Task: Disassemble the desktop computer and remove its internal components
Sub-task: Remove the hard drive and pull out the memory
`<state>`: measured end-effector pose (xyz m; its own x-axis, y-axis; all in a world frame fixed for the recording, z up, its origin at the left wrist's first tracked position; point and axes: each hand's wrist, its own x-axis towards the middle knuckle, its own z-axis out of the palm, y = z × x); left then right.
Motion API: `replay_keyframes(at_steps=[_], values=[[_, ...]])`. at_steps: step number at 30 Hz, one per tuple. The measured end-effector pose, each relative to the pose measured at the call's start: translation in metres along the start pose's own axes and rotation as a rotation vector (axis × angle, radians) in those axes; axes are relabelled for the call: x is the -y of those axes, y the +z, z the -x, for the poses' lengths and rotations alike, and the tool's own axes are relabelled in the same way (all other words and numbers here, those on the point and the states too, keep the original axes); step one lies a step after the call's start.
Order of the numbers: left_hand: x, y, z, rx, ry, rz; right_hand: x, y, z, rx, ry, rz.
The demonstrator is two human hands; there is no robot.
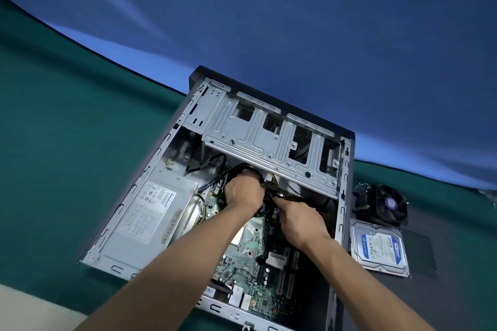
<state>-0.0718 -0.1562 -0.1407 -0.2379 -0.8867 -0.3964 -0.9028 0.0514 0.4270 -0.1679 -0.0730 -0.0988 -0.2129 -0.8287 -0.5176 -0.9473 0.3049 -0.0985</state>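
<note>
While both of our hands are down in the open computer case (172, 148), which lies on its side on the green cloth (53, 115), we judge the step to be freeing the main power connector (270, 179) from the motherboard (250, 258) just under the near edge of the drive cage (269, 131). Our left hand (243, 191) has its fingers curled round the cable bundle at that connector, and our right hand (298, 216) pinches a black cable (289, 197) just beside it, so neither is spread wide. To do it well we should press any latch fully, pull straight out from the socket by the plug body and not the wires, and rock gently so the board does not flex. Counting: one case, one motherboard inside, one power supply (156, 212) at the left wall, one drive cage at the far end, one hard drive (380, 248) and one cooler fan (387, 203) already out, lying on the dark panel (443, 263) right of the case, fan farther than drive, and two hands
</note>
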Motion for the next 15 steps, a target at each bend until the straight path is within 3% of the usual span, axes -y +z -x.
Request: replay_keyframes(at_steps=[8,15], values=[[0.003,0.001,-0.008,0.008,0.159,-0.107,0.005,-0.001,-0.005,0.025,0.024,-0.009],[0.019,-0.003,-0.017,0.06,0.178,0.03,0.015,0.004,-0.008,0.013,0.09,-0.083]])
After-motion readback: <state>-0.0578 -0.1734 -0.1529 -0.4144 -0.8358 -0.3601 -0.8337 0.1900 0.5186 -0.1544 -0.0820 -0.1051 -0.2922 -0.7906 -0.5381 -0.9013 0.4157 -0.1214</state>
